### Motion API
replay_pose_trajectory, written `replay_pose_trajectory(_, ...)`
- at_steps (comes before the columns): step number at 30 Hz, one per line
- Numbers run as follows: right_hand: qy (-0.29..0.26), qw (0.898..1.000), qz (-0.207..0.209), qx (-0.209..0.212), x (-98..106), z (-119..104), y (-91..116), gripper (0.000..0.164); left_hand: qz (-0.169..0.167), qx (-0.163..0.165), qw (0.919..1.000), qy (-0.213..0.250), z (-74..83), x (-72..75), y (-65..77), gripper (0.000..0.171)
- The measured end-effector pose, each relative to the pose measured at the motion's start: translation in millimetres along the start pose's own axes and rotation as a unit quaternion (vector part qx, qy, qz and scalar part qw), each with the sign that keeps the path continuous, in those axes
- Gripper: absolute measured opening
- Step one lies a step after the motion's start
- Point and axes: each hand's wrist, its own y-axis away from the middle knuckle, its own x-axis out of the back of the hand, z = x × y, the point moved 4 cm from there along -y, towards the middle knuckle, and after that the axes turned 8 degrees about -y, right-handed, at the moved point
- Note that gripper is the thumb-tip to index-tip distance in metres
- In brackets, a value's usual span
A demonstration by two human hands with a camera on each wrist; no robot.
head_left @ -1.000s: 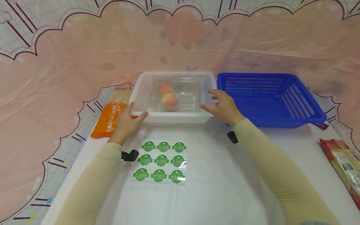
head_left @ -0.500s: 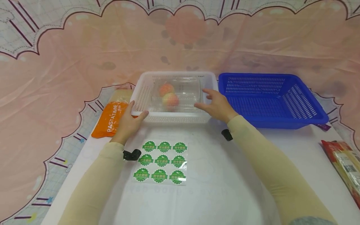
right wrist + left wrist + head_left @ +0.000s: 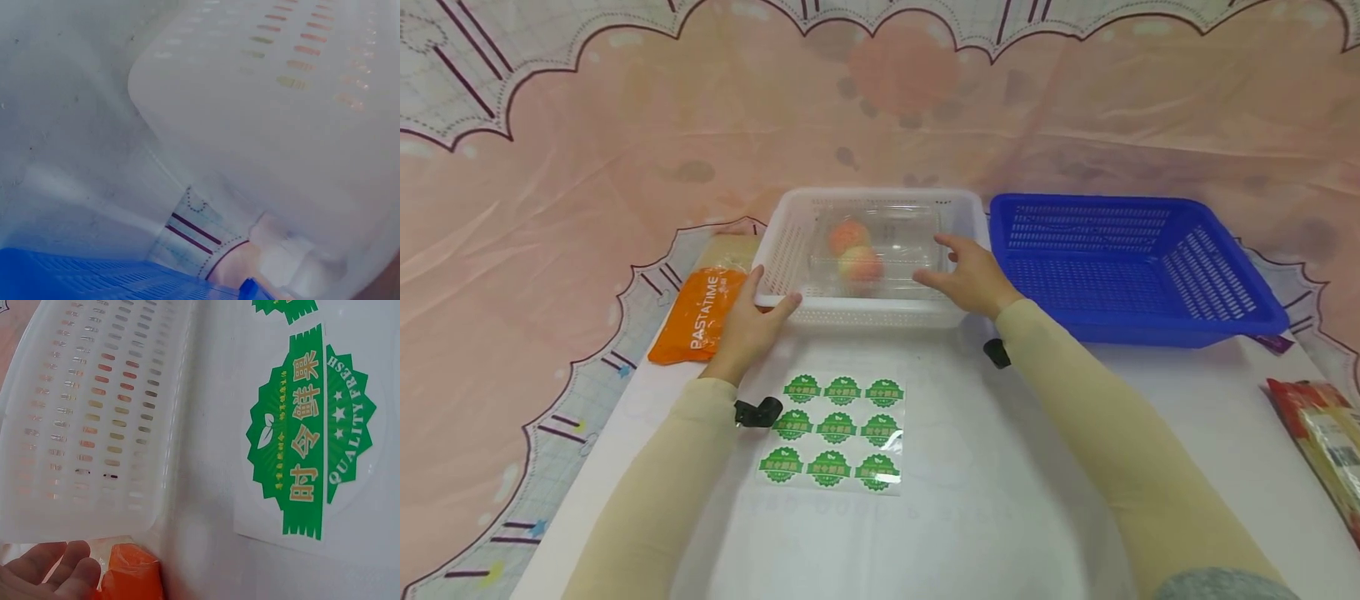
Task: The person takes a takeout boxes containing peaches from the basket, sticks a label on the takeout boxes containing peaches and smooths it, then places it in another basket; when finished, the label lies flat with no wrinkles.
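Observation:
A white slotted basket (image 3: 887, 314) holds a clear plastic box (image 3: 906, 237) with two red-and-yellow fruits (image 3: 861, 265) like apples inside. My left hand (image 3: 751, 327) rests at the basket's front left corner, thumb by the front rim and fingers along the left side. In the left wrist view its fingers (image 3: 75, 575) lie beside the basket wall. Over the basket's right end, my right hand (image 3: 973, 275) spreads thumb and fingers apart, fingertips right by the box's right end. A sheet of green round stickers (image 3: 837, 427) lies in front of the basket.
A blue slotted basket (image 3: 1150, 329) stands right beside the white one. At the left is an orange pasta bag (image 3: 700, 317), partly behind my left hand. A red-and-yellow packet (image 3: 1322, 442) lies at the table's right edge. A patterned cloth (image 3: 775, 117) hangs behind.
My right hand has moved left over the basket's right side, closer to the clear box. The left hand has stayed at the corner. The whole view has shifted slightly.

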Motion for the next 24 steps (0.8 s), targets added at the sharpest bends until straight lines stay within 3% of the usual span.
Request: replay_pose_trajectory(24, 0.009, 0.999, -0.042, -0.001, -13, 2, -21, 0.079, -0.007, 0.013, 0.9999, 0.003, 1.4, 0.6, 2.2, 0.095)
